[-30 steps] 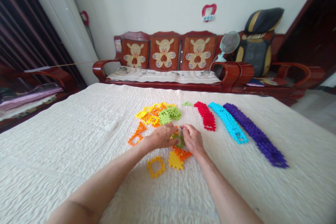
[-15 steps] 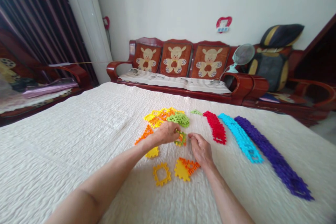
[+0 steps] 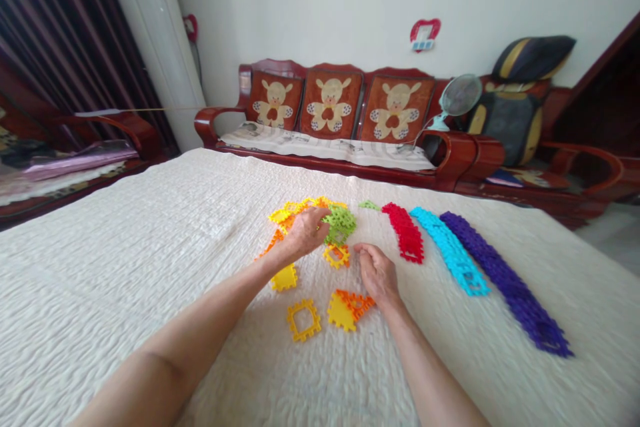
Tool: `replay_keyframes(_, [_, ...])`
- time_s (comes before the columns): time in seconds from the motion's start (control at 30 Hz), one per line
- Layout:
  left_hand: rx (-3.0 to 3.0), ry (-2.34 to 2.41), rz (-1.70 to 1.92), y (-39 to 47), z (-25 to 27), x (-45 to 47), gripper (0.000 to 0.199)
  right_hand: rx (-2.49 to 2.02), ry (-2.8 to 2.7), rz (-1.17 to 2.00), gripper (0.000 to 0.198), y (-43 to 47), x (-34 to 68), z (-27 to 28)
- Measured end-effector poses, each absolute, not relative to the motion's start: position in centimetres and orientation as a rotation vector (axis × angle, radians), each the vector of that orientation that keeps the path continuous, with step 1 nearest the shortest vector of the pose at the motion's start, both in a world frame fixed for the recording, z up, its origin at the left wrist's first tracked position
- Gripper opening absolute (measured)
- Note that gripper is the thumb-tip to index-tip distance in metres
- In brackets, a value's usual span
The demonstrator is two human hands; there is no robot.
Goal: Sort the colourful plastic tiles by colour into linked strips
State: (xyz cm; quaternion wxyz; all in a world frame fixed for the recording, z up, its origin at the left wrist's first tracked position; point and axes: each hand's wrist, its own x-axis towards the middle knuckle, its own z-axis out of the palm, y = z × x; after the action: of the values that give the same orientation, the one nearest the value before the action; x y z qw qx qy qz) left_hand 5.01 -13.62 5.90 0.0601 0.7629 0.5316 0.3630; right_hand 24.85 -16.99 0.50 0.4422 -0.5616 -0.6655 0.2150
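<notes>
My left hand point(image 3: 306, 232) reaches over the pieces with curled fingers, closed at the left edge of a green interlocking plastic piece point(image 3: 341, 235). That piece overlaps the near side of a green pile point(image 3: 343, 217); its grip is partly hidden. To the right, my right hand point(image 3: 379, 272) rests low over the cloth, thumb and fingers drawn together with nothing visible in them. Between the hands lies a yellow square frame piece point(image 3: 336, 255) over an orange one. Nearer me are another yellow frame point(image 3: 304, 320), a solid yellow piece point(image 3: 342, 312) and an orange triangle point(image 3: 358, 304).
Overlapping rows of red point(image 3: 406, 233), light blue point(image 3: 450, 250) and purple point(image 3: 505, 283) pieces lie to the right. A yellow and orange heap point(image 3: 285, 213) sits behind my left hand. Beyond the cloth-covered surface point(image 3: 150, 233) stand a wooden sofa point(image 3: 220, 121) and a fan point(image 3: 461, 95).
My left hand has moved away from me and slightly left, bringing the green piece from above the yellow frame to the green pile. My right hand stays nearly in place; the view has shifted slightly.
</notes>
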Motion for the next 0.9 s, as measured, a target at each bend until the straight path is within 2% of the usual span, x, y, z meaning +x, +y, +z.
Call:
replay_keyframes(0.17, [2.528, 1.219, 0.645, -15.9, 6.9, 5.6, 0.018, -1.382, -1.599, 0.546, 0.041, -17.0, 24.8, 0.5])
replay_keyframes(0.27, [2.613, 0.855, 0.432, -17.8, 7.4, 6.6, 0.033, -1.377, -1.590, 0.562, 0.041, -17.0, 24.9, 0.6])
replay_keyframes(0.37, [2.672, 0.696, 0.288, -19.6, 7.3, 8.1, 0.041, -1.395, -1.559, 0.592, 0.041, -16.9, 25.0, 0.6])
replay_keyframes(0.53, [2.842, 0.889, -0.009, -21.8, 6.4, 10.3, 0.046, -1.420, -1.434, 0.628, 0.043, -16.7, 25.2, 0.4])
replay_keyframes(0.73, [2.824, 1.006, -0.208, -22.4, 7.5, 9.5, 0.034, -1.387, -1.484, 0.595, 0.043, -16.8, 25.0, 0.5])
replay_keyframes(0.9, [2.825, 1.192, -0.163, -21.3, 8.9, 6.7, 0.025, -1.387, -1.503, 0.582, 0.039, -17.1, 25.0, 0.8])
